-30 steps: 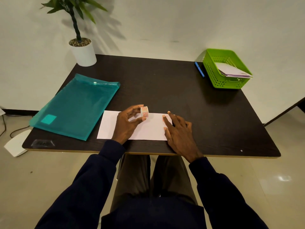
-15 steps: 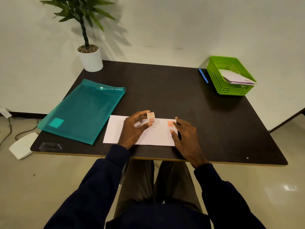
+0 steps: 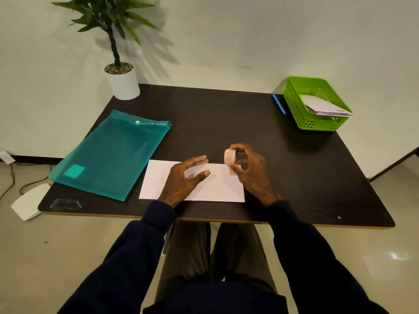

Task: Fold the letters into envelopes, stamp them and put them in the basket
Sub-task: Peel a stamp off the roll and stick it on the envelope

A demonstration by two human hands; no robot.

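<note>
A white envelope (image 3: 217, 186) lies flat near the table's front edge, with a small pink stamp (image 3: 232, 172) stuck at its upper right corner. My right hand (image 3: 251, 171) holds a small roll of stamps (image 3: 229, 156) between thumb and fingers, just above that corner. My left hand (image 3: 186, 177) rests on the middle of the envelope with its fingers loosely spread. The green basket (image 3: 294, 105) stands at the far right corner and holds several envelopes (image 3: 326, 108).
A teal plastic document folder (image 3: 113, 152) lies to the left of the envelope. A potted plant (image 3: 122, 80) stands at the back left corner. A blue pen (image 3: 279, 104) lies beside the basket. The dark table (image 3: 226, 123) ends just before my knees.
The stamp roll has passed from my left hand to my right hand. My left hand has opened and settled on the envelope. A stamp now sits on the envelope's corner.
</note>
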